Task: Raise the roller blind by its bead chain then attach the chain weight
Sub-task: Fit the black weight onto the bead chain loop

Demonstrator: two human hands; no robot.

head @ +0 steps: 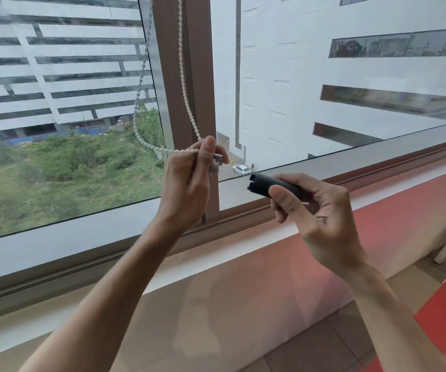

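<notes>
So the left hand [189, 181] is pinching the bottom of the bead chain [181, 76] loop, along with a small pale clip piece [217, 162], holding it up in front of the window frame [173, 76] so the loop stays slack. The right hand [321, 216] is wrapped around the dark chain weight [272, 185], slotted end aimed at the chain, just beside it but not touching. No blind in view, so I'd guess it's already up and only the weight is left
</notes>
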